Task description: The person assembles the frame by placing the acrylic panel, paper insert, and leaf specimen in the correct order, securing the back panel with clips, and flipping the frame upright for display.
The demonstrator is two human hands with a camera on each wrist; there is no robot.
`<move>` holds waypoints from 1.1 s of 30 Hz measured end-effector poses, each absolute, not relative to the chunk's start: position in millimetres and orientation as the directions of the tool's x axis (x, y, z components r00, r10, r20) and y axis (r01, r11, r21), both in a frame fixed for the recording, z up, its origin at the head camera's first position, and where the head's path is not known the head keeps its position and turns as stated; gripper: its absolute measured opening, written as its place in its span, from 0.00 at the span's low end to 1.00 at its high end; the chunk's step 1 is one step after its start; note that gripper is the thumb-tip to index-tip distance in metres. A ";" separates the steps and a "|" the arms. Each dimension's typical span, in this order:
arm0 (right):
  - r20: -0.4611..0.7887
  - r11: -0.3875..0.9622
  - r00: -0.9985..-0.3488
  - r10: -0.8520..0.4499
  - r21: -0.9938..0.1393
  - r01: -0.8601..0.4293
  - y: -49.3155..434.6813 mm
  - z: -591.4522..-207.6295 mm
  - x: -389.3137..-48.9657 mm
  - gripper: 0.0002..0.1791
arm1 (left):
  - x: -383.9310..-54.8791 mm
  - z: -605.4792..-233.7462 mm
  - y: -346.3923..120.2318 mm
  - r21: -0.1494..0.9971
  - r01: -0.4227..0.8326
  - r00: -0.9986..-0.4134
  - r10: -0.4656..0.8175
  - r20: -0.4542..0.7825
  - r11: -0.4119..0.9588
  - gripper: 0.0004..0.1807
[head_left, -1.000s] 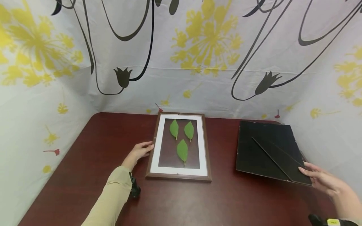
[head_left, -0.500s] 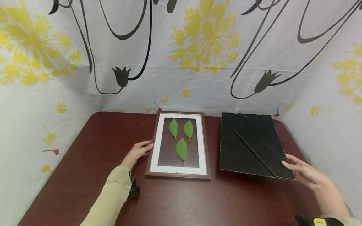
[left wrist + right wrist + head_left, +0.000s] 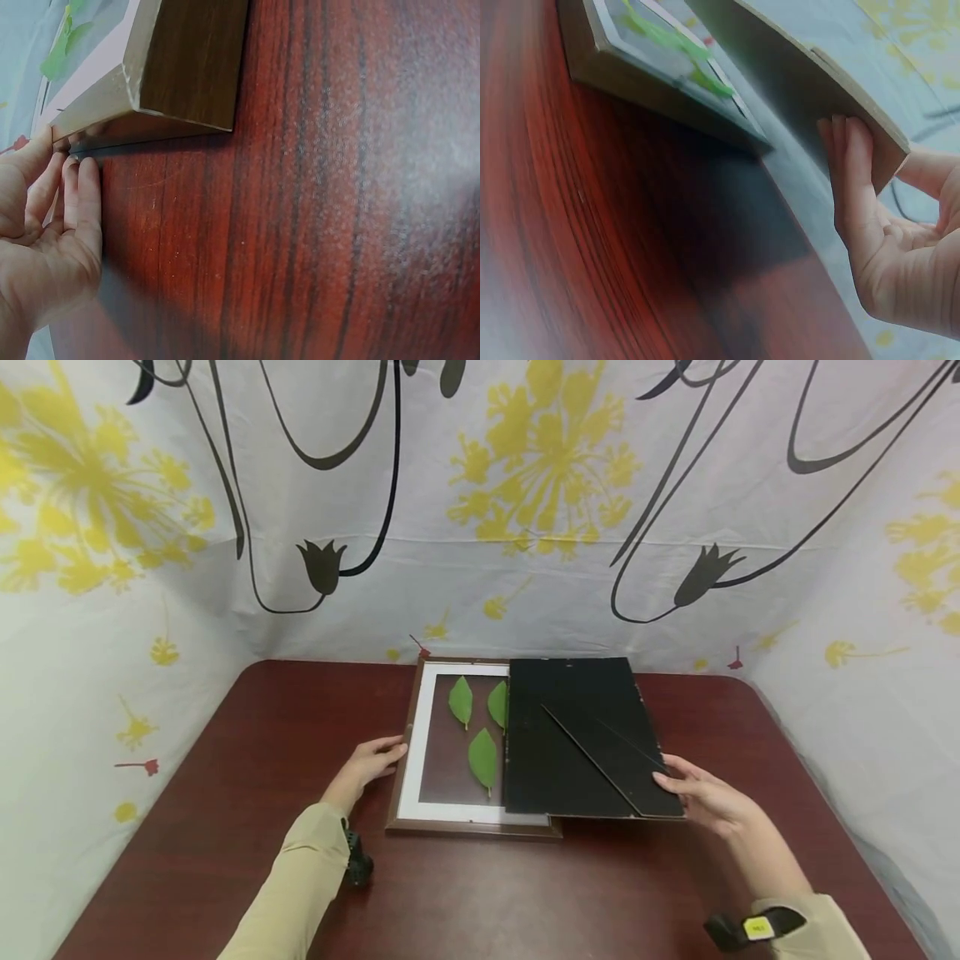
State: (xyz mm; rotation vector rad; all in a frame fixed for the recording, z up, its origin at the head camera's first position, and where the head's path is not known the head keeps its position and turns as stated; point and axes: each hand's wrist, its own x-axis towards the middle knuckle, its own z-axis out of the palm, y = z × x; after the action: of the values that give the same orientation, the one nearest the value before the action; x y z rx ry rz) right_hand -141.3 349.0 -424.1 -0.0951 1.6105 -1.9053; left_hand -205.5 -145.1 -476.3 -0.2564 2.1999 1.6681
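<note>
On the table lies a brown picture frame (image 3: 480,829) with a white mat, and green leaves (image 3: 483,758) show behind its glass. My left hand (image 3: 367,764) holds the frame's left side, thumb at the upper edge and fingertips against the side, as the left wrist view shows. My right hand (image 3: 708,795) grips the lower right corner of a black backing board (image 3: 577,743) with a diagonal strip. The thumb is on top and the fingers (image 3: 859,161) are spread beneath. Tilted above the frame, the board overlaps its right half in the head view and hides part of one leaf.
The dark red wooden table (image 3: 480,902) has rounded far corners. White cloth (image 3: 555,602) with yellow and dark flower prints hangs behind it and along both sides. A band with a small device (image 3: 757,928) is on the right wrist.
My right hand has carried the black backing board leftward from the right side of the table to over the frame. The left hand and the frame have stayed in place.
</note>
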 end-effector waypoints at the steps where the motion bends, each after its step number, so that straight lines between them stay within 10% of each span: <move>1: -0.350 -0.049 -0.795 -0.496 -0.903 0.428 340.9 -423.7 -143.8 0.16 | -205.1 -476.3 -145.9 0.889 -0.358 -0.916 0.074 -0.393 0.286 0.27; 33: -0.420 -0.023 -0.815 -0.399 -0.884 0.466 195.3 -444.0 -166.1 0.26 | -206.2 -480.9 -148.2 0.890 -0.360 -0.920 0.049 -0.388 0.279 0.26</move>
State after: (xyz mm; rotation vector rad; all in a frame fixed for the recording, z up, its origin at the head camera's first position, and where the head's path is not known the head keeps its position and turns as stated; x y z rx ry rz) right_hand -166.1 195.3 -444.0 0.0709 1.6702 -1.8944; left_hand -206.2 -148.2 -480.9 -0.2827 2.2149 1.6796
